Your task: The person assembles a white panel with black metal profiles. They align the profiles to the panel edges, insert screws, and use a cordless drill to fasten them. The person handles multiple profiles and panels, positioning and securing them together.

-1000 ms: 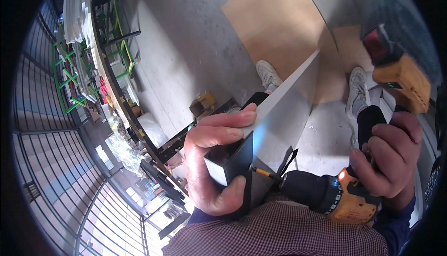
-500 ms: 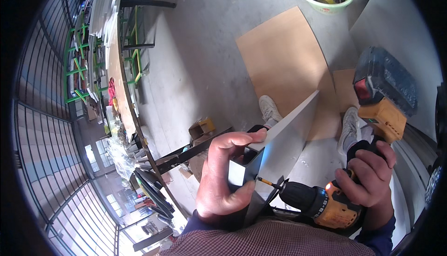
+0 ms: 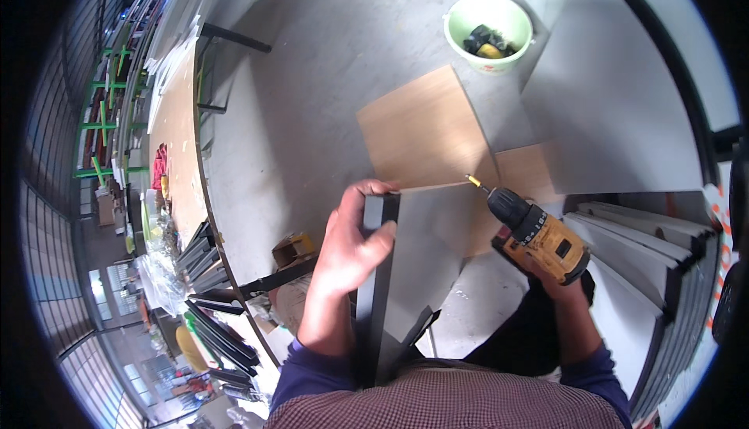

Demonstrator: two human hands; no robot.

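— Where's the grey panel (image 3: 429, 242), and how is it best held?
— Upright in front of the apron (image 3: 437, 402), dark frame (image 3: 378, 296) along its left side. The left hand (image 3: 351, 246) is clamped on the frame's far end, thumb on its face, fingers curled over. I'd grip firmly there so the panel can't twist.
— And the drill (image 3: 546, 238)?
— The right hand (image 3: 552, 282) is closed round it, though the drill's body hides most of the fingers. I'd turn the yellow bit (image 3: 474, 181) away from the panel's far right corner; it shows just beside it, and I can't tell whether they touch.
— What crowds the work?
— Biggest first: the tabletop (image 3: 187, 140), its right edge passing near the left sleeve (image 3: 300, 370). At the right, stacked panels (image 3: 624, 292) leave the right arm little room to swing. A tan board (image 3: 425, 125) lies ahead, a green tub (image 3: 485, 8) past its far right corner.
— Anything smaller?
— Dark bars (image 3: 226, 347) by the tabletop's right edge, and a small carton (image 3: 295, 248) just outside that edge.
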